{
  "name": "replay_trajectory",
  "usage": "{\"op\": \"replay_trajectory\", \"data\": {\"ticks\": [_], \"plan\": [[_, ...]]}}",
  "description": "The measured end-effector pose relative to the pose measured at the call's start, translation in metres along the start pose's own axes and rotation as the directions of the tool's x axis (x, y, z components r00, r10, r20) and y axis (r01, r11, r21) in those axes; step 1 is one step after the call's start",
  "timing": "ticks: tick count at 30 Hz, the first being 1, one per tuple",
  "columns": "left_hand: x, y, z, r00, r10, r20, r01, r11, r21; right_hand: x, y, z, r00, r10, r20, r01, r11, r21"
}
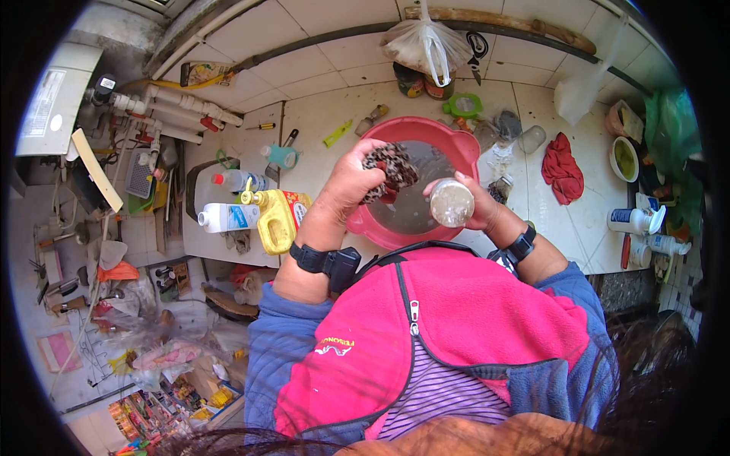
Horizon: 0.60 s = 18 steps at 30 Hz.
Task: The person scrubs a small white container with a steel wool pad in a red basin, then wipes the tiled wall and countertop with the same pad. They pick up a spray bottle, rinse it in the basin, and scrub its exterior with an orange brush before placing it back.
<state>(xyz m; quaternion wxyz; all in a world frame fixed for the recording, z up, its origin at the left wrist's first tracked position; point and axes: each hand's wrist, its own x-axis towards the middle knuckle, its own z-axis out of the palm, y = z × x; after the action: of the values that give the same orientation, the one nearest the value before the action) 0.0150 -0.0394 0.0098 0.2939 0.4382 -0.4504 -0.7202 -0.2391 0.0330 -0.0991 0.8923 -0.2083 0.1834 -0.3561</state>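
The left hand [351,178] is closed around a dark scrubber [389,169], held over the red basin [456,144] of water. Just right of it, the right hand [475,207] grips a glass jar [452,202]. A yellow jug [279,219] stands left of the basin.

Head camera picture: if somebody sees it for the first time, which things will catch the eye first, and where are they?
The eye goes first to the round red basin of water on the white tiled counter, in the middle. Above it the left hand grips a dark speckled scrubbing cloth, and the right hand holds a small clear glass, mouth toward the camera. A yellow jug stands left of the basin, and a red rag lies crumpled on the right.
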Motion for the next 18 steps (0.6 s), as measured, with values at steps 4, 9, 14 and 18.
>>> {"op": "replay_trajectory", "data": {"ticks": [4, 9, 14, 18], "plan": [[0.017, -0.024, -0.013, 0.968, 0.2, -0.154, -0.088, 0.84, 0.536, -0.002, -0.004, -0.012, 0.999, -0.049, -0.002, 0.048, 0.974, 0.22], [0.028, -0.084, -0.006, 0.999, 0.045, 0.012, -0.018, 0.139, 0.99, 0.003, 0.001, -0.024, 0.979, -0.102, -0.179, 0.15, 0.948, 0.28], [0.051, -0.13, -0.022, 0.961, -0.083, 0.262, -0.268, -0.064, 0.961, 0.013, 0.006, -0.026, 0.952, -0.081, -0.296, 0.166, 0.946, 0.277], [0.066, -0.122, -0.038, 0.974, -0.081, 0.211, -0.186, 0.245, 0.952, 0.021, 0.008, -0.032, 0.941, -0.051, -0.334, 0.156, 0.942, 0.298]]}}
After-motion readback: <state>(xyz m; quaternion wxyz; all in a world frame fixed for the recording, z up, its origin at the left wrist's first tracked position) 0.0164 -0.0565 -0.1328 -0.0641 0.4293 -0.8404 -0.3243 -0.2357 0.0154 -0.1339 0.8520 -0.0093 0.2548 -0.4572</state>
